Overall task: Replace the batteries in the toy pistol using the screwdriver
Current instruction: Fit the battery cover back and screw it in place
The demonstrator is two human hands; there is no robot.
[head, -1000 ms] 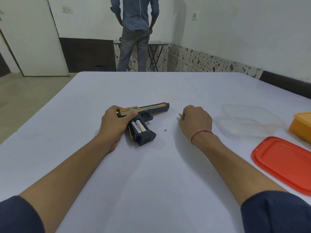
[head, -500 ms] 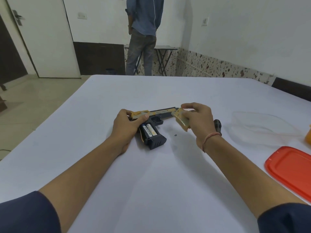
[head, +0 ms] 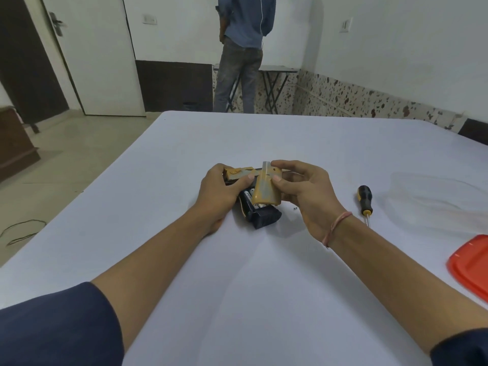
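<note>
At the centre of the white table (head: 264, 286), the toy pistol (head: 264, 219) lay on its side, the left hand (head: 219, 191) curled round its slide end with the thumb pressed along the gold top. The right hand (head: 303, 191) pinched the tan battery cover (head: 264, 188) between thumb and fingers. Half a second earlier that cover was held off beside the barrel; it now stood over the grip's open battery bay, hiding most of the batteries (head: 249, 196). By this evidence the cells were seated and refitting of the cover was in hand. The screw (head: 295, 207) lay loose beside the grip, and the screwdriver (head: 365, 200) lay untouched right of the hand. The clear plastic container (head: 433, 196) was too faint for its contents to be told; the red lid (head: 472, 265) lay apart from it.
</note>
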